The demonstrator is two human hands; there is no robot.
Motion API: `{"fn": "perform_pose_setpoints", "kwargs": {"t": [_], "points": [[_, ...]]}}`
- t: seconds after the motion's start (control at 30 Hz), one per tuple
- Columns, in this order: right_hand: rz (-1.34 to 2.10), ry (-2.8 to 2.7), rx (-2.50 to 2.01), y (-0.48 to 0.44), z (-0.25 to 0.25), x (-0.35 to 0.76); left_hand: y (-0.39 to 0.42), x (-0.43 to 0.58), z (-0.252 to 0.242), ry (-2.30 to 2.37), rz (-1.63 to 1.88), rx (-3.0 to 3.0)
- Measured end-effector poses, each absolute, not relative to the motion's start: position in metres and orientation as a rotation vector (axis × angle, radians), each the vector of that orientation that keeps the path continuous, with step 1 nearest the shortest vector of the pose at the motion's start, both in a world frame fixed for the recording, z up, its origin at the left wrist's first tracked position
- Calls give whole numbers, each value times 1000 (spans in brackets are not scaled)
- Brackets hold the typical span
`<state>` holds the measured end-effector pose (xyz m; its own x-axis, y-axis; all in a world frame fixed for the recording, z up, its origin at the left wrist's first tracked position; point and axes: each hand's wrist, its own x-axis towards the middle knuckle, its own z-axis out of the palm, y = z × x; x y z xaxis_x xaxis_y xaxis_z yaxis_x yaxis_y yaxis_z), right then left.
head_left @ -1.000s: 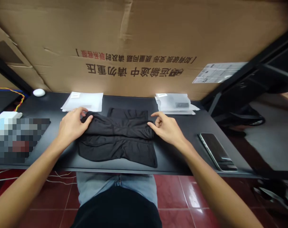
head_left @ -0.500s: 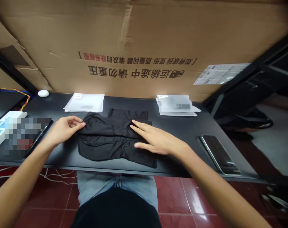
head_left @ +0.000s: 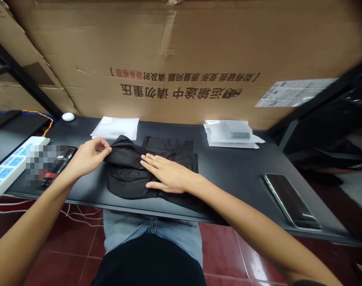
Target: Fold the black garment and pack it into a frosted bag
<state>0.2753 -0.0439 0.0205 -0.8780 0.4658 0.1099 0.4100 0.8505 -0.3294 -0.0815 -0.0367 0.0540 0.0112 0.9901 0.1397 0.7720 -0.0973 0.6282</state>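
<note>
Left hand [head_left: 90, 157] curled, grip pinching the raised left edge of the black garment [head_left: 130, 174]. Right hand [head_left: 165, 174] flat on top, fingers spread, pressing down. Garment sits mid-counter [head_left: 237, 171], near the front edge. Looks doubled over at least once, but the top layer is bunched, not smoothed. Back panel lies flat and uncovered; front end runs under the right wrist. Left to flatten: that bunched layer. White plastic bag [head_left: 114, 128] and clear plastic bag [head_left: 230, 133] sit along the back edge, untouched. Phone [head_left: 291, 200] lies by the right edge.
</note>
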Motion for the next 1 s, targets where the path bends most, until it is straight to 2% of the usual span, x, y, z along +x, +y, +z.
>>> {"fn": "perform_pose_setpoints", "kwargs": {"t": [0.2,0.33,0.47,0.6,0.73,0.8,0.87,0.93,1.0], "points": [[316,-2835,-635,-46,27,273,-44,-10,88,1815,1045,2067],[235,-2744,-561,-44,51,301,-44,45,87,1639,1182,2240],[201,-2482,-786,-48,68,346,-46,79,60,1431,996,2394],[223,-2474,-839,-61,55,364,-56,83,35,1117,697,2583],[221,-2608,-818,-70,35,353,-66,64,34,833,801,2715],[219,-2668,-841,-72,30,347,-69,53,39,907,946,2694],[224,-2706,-880,-72,29,343,-68,45,45,1228,992,2619],[243,-2719,-908,-71,30,342,-66,39,49,1599,845,2463],[273,-2719,-914,-71,31,343,-62,37,50,1769,610,2292]]}}
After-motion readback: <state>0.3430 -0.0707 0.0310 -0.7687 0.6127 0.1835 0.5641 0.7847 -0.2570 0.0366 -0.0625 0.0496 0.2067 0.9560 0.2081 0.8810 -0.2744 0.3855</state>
